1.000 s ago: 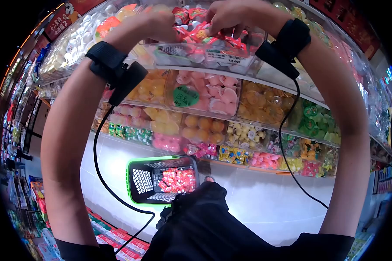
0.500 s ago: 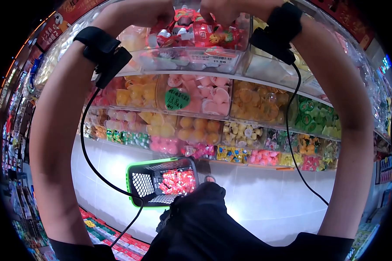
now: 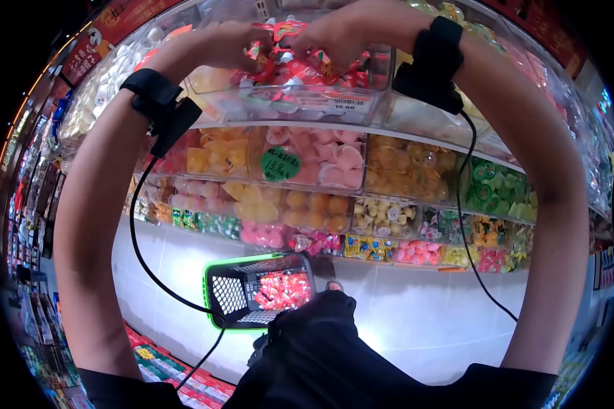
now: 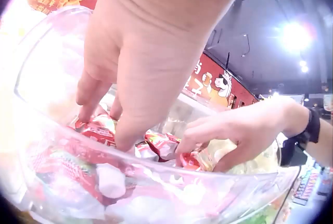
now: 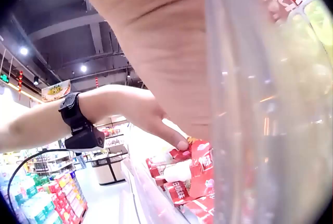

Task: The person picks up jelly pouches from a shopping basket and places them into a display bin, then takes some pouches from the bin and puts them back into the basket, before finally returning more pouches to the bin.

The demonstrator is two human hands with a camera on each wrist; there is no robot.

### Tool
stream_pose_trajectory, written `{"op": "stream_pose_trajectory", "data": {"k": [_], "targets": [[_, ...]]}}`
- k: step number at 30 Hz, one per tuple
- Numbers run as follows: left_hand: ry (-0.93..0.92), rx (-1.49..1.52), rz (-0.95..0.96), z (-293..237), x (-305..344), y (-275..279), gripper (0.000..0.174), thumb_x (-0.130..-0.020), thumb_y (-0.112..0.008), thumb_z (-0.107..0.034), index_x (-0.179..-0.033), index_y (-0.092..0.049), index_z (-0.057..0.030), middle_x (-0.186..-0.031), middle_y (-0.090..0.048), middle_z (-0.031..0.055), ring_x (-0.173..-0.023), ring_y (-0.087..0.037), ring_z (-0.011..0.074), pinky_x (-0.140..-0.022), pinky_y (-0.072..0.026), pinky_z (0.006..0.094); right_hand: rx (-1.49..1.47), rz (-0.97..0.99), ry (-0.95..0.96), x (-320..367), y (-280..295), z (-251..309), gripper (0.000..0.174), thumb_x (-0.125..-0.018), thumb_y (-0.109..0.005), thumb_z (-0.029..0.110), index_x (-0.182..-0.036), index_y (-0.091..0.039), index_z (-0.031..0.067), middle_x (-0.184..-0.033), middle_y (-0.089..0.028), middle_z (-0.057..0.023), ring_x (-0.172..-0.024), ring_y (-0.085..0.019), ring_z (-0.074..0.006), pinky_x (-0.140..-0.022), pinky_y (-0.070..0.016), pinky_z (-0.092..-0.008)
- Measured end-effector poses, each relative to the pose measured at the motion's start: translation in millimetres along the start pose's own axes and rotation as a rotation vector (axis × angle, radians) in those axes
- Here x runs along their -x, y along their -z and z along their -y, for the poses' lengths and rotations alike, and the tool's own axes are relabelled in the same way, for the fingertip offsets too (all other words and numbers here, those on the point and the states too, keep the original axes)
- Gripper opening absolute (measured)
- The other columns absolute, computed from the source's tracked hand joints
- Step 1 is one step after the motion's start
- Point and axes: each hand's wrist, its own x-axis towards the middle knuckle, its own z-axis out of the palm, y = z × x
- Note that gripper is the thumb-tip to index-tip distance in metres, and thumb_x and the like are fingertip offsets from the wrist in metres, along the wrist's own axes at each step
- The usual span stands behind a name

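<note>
Since the last frame both hands have dipped lower into the clear bin (image 3: 307, 105) on the top shelf, onto the red pouches (image 3: 300, 71). L hand (image 3: 225, 48) comes in over the bin's left edge; in the L wrist view its fingers point down, tips apart and touching the pouches, but can't tell if they're clamped on one. R hand (image 3: 334, 41) is to its right, same bin, just beside; thumb & fingers arch down w/ a red pouch btwn them, can't tell if pinched. Pouches lie loose & jumbled behind the bin's front wall, some w/ white caps. Price label (image 3: 348, 105) on that wall, rt of centre, reads 13.80. Shelf below: pink jelly cups (image 3: 334, 157) w/ a round green tag (image 3: 280, 164) nr their bin's left edge, and amber jelly cups (image 3: 409, 170) to the rt. On the floor, black basket (image 3: 228, 293) w/ green rim; more red packets (image 3: 283, 290) piled toward its rt end. Black strap w/ a camera on each wrist, cable hanging from each.
</note>
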Motion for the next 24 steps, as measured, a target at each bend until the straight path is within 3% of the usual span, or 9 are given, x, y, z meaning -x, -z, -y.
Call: {"op": "stream_pose_trajectory", "data": {"k": [3,5,8,13,14,17,21,24], "targets": [[-0.054,0.015,-0.028,12,-2,-8,0.040,-0.072,-0.068,-0.020,-0.110,-0.060,-0.0121,-0.104,-0.062,0.0100,-0.096,-0.059,0.0269,-0.081,-0.0455,0.0378,0.095,-0.261,0.186,-10,-16,-25,0.042,-0.071,-0.064,0.022,-0.111,-0.058,0.0099,-0.100,-0.064,-0.0125,-0.090,-0.062,-0.0309,-0.074,-0.0496,-0.0392],[-0.097,-0.010,0.048,13,-5,-6,0.043,-0.072,-0.066,-0.017,-0.114,-0.059,-0.0134,-0.106,-0.062,0.0096,-0.097,-0.060,0.0255,-0.081,-0.0456,0.0363,0.085,-0.181,0.163,-10,-3,-27,0.036,-0.071,-0.063,0.020,-0.106,-0.061,0.0093,-0.095,-0.065,-0.0128,-0.085,-0.062,-0.0309,-0.071,-0.0497,-0.0391],[0.057,0.138,0.117,9,-5,-14,0.050,-0.070,-0.062,-0.012,-0.120,-0.057,-0.0160,-0.109,-0.062,0.0093,-0.096,-0.061,0.0237,-0.080,-0.0463,0.0340,0.225,-0.139,0.245,-31,12,-41,0.032,-0.071,-0.060,0.015,-0.102,-0.063,0.0093,-0.092,-0.065,-0.0132,-0.081,-0.062,-0.0312,-0.069,-0.0494,-0.0390],[0.137,0.035,0.221,-10,-5,-2,0.058,-0.068,-0.063,-0.015,-0.126,-0.055,-0.0127,-0.097,-0.065,0.0113,-0.085,-0.063,0.0221,-0.073,-0.0485,0.0325,0.314,-0.091,0.243,-37,18,-39,0.029,-0.069,-0.059,0.010,-0.096,-0.067,0.0088,-0.090,-0.066,-0.0138,-0.082,-0.061,-0.0317,-0.070,-0.0493,-0.0382],[0.145,0.035,0.248,-13,-5,0,0.059,-0.068,-0.064,-0.016,-0.126,-0.055,-0.0115,-0.093,-0.065,0.0117,-0.081,-0.064,0.0221,-0.071,-0.0491,0.0326,0.163,-0.329,0.467,-25,9,-49,0.030,-0.071,-0.058,0.011,-0.099,-0.068,0.0113,-0.093,-0.067,-0.0128,-0.086,-0.062,-0.0311,-0.073,-0.0500,-0.0381],[0.125,0.025,0.267,-2,-10,-2,0.063,-0.066,-0.065,-0.019,-0.127,-0.054,-0.0094,-0.082,-0.064,0.0113,-0.071,-0.063,0.0211,-0.063,-0.0492,0.0319,0.317,-0.161,0.208,-24,11,-22,0.032,-0.072,-0.057,0.014,-0.102,-0.068,0.0140,-0.096,-0.067,-0.0114,-0.091,-0.063,-0.0309,-0.075,-0.0505,-0.0383],[0.095,0.107,0.207,-3,-4,-3,0.059,-0.066,-0.070,-0.026,-0.121,-0.057,-0.0081,-0.076,-0.063,0.0086,-0.066,-0.061,0.0173,-0.059,-0.0483,0.0297,0.212,-0.328,0.227,-33,-3,-8,0.026,-0.075,-0.057,0.018,-0.096,-0.069,0.0089,-0.093,-0.067,-0.0144,-0.089,-0.064,-0.0307,-0.073,-0.0510,-0.0399],[0.071,0.043,0.145,7,-2,3,0.045,-0.069,-0.069,-0.032,-0.104,-0.064,-0.0039,-0.072,-0.063,0.0078,-0.063,-0.061,0.0158,-0.059,-0.0484,0.0294,0.190,-0.364,0.367,-66,-11,-16,0.026,-0.075,-0.057,0.020,-0.095,-0.068,0.0058,-0.091,-0.067,-0.0166,-0.086,-0.064,-0.0306,-0.072,-0.0508,-0.0399]]}}
